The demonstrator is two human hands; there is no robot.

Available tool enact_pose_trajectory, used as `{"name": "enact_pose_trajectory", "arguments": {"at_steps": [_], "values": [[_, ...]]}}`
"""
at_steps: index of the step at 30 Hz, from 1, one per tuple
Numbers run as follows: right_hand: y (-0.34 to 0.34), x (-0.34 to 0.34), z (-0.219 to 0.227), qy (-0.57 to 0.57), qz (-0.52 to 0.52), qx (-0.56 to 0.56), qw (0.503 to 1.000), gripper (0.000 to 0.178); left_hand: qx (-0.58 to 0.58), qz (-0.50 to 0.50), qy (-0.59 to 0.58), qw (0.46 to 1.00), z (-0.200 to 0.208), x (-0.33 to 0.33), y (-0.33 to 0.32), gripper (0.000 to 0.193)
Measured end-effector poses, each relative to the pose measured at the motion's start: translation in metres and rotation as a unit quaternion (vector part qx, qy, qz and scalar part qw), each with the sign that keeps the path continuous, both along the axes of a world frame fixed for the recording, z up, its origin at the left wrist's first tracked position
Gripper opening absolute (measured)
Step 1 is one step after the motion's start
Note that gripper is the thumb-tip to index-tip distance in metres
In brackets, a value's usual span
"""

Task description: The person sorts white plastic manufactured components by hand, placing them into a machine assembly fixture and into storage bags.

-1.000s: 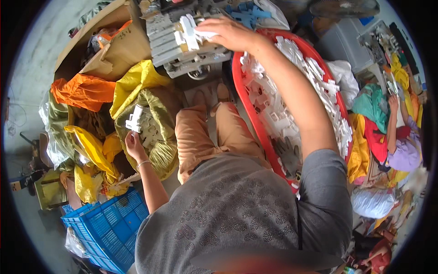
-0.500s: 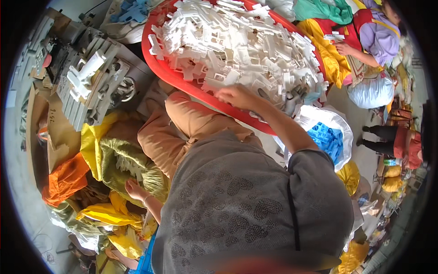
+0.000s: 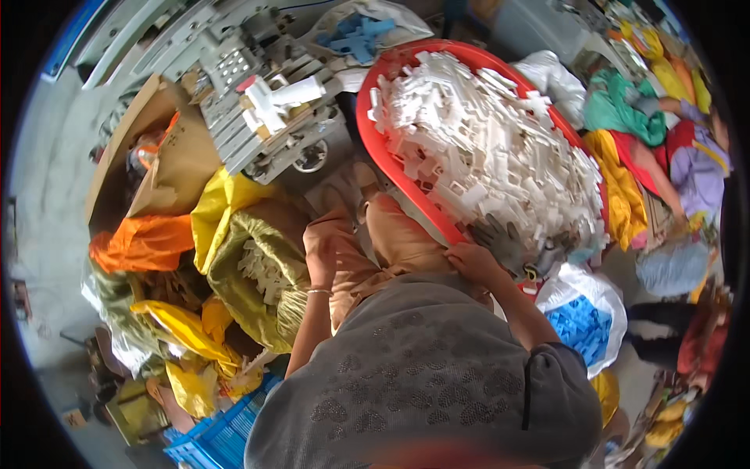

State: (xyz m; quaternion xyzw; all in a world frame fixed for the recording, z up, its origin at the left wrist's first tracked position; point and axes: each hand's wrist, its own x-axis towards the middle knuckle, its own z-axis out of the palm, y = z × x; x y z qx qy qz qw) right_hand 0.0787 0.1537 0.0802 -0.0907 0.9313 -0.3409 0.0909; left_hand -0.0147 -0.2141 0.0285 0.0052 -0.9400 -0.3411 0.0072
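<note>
My left hand [image 3: 319,258] rests on my left thigh, wrist bracelet showing. Its fingertips are too unclear to read as open or closed. At the near rim of the red tub [image 3: 408,186], my right hand [image 3: 474,263] has its fingers curled in. What lies inside those fingers, if anything, is hidden. The tub is heaped with white plastic pieces [image 3: 484,133], many of them pistol-shaped. Just beyond my right hand, a grey glove [image 3: 500,242] lies on the pieces.
A metal machine [image 3: 258,141] with a white piece [image 3: 281,102] on top stands ahead left. An olive sack [image 3: 234,289] of white pieces sits at my left. On the right, a white bag [image 3: 613,293] holds blue pieces. Another person's arm [image 3: 662,176] shows far right.
The view has swung left, shifting the tub rightward. My right hand has drawn back from over the white pieces to the rim. My left hand has moved from beside the sack to my thigh.
</note>
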Motion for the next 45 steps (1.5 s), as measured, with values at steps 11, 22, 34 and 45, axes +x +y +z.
{"name": "enact_pose_trajectory", "arguments": {"at_steps": [11, 22, 34, 45], "values": [[-0.026, 0.067, 0.016, -0.103, -0.151, -0.024, 0.983, 0.042, 0.066, -0.552, 0.055, 0.829, 0.057, -0.023, 0.11, 0.033], [0.03, 0.159, 0.098, 0.107, -0.453, -0.028, 0.885, 0.017, 0.052, -0.66, 0.031, 0.749, 0.049, -0.029, 0.148, 0.035], [0.095, 0.391, 0.147, 0.415, -0.805, 0.347, 0.243, 0.058, 0.034, -0.687, -0.002, 0.726, 0.031, -0.018, 0.166, 0.038], [0.121, 0.479, 0.123, 0.371, -0.753, 0.291, 0.459, 0.072, -0.015, -0.654, -0.035, 0.755, 0.02, -0.014, 0.124, 0.04]]}}
